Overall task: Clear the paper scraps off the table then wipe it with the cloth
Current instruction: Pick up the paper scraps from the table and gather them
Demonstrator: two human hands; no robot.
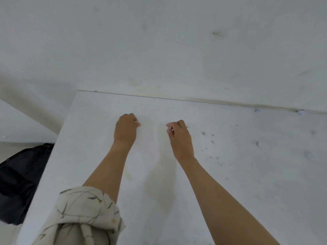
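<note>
My two hands rest on the white table (pixel 247 191), both with fingers curled in. My left hand (pixel 126 129) is closed near the table's far left part; a small pink bit shows at its fingertips, nail or scrap I cannot tell. My right hand (pixel 180 137) is pinched shut on a tiny white-pink paper scrap. Several small grey paper scraps (pixel 203 133) lie scattered on the table to the right of my right hand, and more (pixel 300 111) sit at the far edge. No cloth is in view.
A black bag (pixel 21 183) lies on the floor left of the table. A white wall (pixel 159 41) runs right behind the table's far edge. A faint yellowish stain (pixel 159 183) marks the table between my forearms.
</note>
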